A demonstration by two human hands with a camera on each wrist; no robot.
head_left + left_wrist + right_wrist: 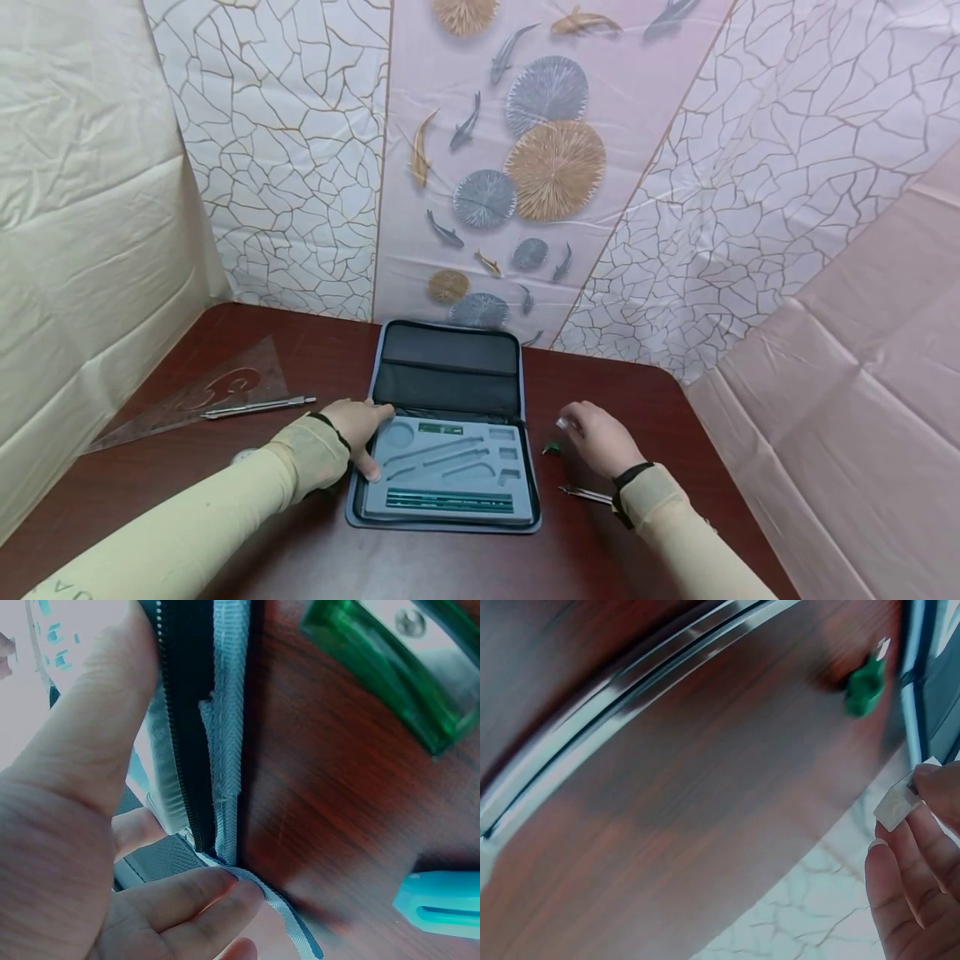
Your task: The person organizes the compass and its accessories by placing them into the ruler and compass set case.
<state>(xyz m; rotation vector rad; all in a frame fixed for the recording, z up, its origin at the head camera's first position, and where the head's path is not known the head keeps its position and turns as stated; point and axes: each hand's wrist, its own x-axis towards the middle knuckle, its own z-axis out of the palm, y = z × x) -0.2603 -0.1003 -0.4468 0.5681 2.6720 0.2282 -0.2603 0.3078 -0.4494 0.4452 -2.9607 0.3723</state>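
Note:
An unzipped zip case (447,342) lies flat with its dark lid folded back. Its grey insert (375,502) has shaped hollows, two dark green pencils (450,500) and a small green strip (440,428). My left hand (352,423) rests on the case's left edge, thumb and forefinger spread over the insert's side. In the left wrist view, other fingers touch the cloth trim (229,750) near the hinge. To the right of the case, my right hand (600,437) pinches a small white eraser (896,808) between thumb and fingers, above the table.
A small green piece (551,448) and a slim metal instrument (587,494) lie by my right hand. On the left are a clear set square (266,367) and a silver compass (258,407). A green sharpener (397,667) and a blue item (442,904) lie beside the case.

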